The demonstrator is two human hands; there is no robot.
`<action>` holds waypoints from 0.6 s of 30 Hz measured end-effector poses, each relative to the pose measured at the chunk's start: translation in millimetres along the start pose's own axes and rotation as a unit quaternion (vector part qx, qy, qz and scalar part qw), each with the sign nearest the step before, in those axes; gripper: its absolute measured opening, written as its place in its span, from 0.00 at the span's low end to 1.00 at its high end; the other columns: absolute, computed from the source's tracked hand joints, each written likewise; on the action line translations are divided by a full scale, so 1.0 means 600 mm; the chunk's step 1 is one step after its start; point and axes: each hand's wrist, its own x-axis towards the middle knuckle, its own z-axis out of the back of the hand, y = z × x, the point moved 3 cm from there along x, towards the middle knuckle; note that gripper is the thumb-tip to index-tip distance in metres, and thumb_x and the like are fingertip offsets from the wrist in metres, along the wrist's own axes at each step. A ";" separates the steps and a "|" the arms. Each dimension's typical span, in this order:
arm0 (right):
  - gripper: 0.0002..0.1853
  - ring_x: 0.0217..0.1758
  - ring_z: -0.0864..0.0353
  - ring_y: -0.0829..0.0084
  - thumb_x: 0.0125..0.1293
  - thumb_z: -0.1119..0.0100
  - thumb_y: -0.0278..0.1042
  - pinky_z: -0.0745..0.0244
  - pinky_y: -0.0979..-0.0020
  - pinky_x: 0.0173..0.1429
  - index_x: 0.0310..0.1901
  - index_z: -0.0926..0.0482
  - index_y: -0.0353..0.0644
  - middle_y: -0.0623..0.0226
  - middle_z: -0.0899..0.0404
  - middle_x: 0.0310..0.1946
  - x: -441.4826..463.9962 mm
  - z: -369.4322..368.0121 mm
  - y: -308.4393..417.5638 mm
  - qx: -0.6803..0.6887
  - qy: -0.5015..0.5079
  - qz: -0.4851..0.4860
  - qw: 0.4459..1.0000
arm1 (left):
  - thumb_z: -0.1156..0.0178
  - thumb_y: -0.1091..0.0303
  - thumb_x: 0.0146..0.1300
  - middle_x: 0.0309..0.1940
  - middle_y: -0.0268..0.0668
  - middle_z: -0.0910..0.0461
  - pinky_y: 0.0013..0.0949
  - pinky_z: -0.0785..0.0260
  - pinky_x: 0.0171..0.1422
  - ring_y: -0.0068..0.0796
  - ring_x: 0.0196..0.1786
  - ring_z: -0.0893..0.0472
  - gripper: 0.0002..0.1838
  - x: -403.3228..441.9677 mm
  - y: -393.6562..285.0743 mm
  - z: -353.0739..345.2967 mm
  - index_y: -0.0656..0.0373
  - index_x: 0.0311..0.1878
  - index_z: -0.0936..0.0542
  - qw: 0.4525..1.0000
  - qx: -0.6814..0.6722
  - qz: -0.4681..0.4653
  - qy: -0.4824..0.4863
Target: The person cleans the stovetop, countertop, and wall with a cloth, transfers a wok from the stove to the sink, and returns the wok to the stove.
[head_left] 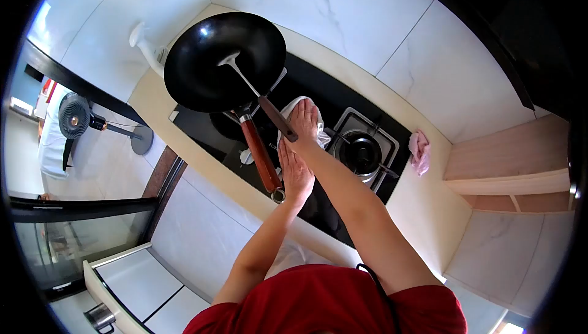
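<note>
One white cloth [321, 133] lies on the black stove top [318, 83], between the two burner places, and it is partly hidden under the hands which I follow from far away. My right hand [304, 124] lies flat upon this cloth, with the fingers stretched and not clenched; whether the fingertips pinch some fold, I cannot tell. My left hand [296, 173] is just beside the right wrist, also with straight fingers and a loose palm; I cannot tell if it touches the cloth too.

Over the back of the right hand passes the dark handle of a spatula [251, 86], whose metal head rests in the black wok [202, 70]. The wok stands at the left part of the stove, and its brown wooden handle [260, 156] points toward me, near the left hand. To the right of the hands I see a burner [360, 153] in its metal tray. Farther, on the pale counter [429, 211], lies a pink rag [419, 152]. Well apart, at the far left, a fan [75, 116] stands on the floor.
</note>
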 end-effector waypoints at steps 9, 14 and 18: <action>0.35 0.75 0.59 0.52 0.61 0.57 0.43 0.65 0.42 0.72 0.65 0.44 0.24 0.48 0.49 0.69 0.085 -0.001 -0.033 -0.055 0.030 -0.140 0.988 | 0.47 0.63 0.61 0.67 0.61 0.47 0.50 0.54 0.72 0.59 0.70 0.47 0.33 0.021 0.004 -0.024 0.71 0.66 0.43 0.994 -0.089 0.007 0.058; 0.33 0.73 0.52 0.52 0.61 0.55 0.45 0.64 0.47 0.73 0.62 0.38 0.26 0.50 0.41 0.66 0.108 -0.011 -0.066 -0.178 0.018 -0.070 0.981 | 0.53 0.77 0.58 0.66 0.56 0.43 0.52 0.42 0.64 0.53 0.69 0.42 0.28 0.056 0.017 -0.026 0.69 0.64 0.41 0.997 -0.070 -0.027 0.019; 0.34 0.67 0.41 0.49 0.57 0.48 0.41 0.51 0.50 0.70 0.62 0.39 0.28 0.46 0.39 0.63 0.084 0.018 -0.069 -0.163 0.093 0.095 0.978 | 0.50 0.81 0.55 0.62 0.57 0.37 0.53 0.41 0.63 0.56 0.64 0.36 0.25 0.072 0.025 -0.013 0.63 0.59 0.36 0.993 -0.121 -0.007 0.007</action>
